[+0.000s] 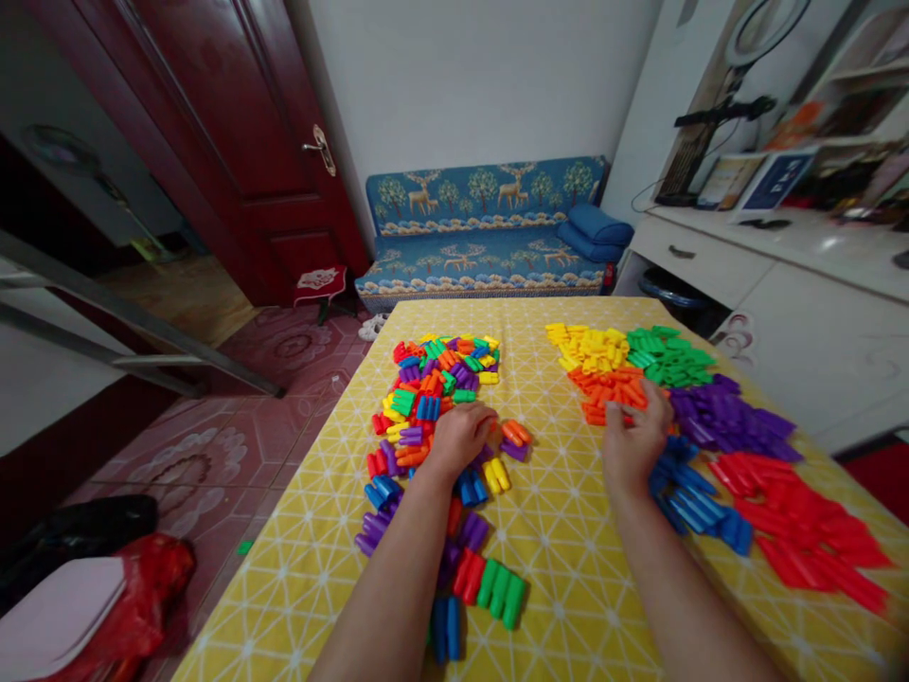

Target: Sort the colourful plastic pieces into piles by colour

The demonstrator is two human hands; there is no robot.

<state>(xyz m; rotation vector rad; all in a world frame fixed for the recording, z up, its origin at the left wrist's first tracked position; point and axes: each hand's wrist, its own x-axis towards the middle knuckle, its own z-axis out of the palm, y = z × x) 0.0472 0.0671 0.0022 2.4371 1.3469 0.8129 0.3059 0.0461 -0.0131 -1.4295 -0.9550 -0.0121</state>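
Note:
My left hand [463, 438] is closed, fingers curled down over the right side of a mixed heap of plastic building blocks [430, 382]. A bit of orange shows under its fingertips; what it grips is mostly hidden. Just right of it lie an orange block [516, 433] and a yellow block [496, 475]. My right hand [637, 438] is at the near side of the orange block pile [603, 390], thumb and fingers apart, holding nothing that I can see. Around it are single-colour piles: yellow [589, 348], green [668, 356], purple [735, 417], blue [700, 502] and red [806, 521].
A yellow patterned cloth [554, 587] covers the table. Near its front lie a green block [502, 593] and a blue block [445, 628]. Beyond the table stands a blue sofa [483, 251]; a white cabinet [802, 322] is on the right. One green piece [245, 547] lies on the floor.

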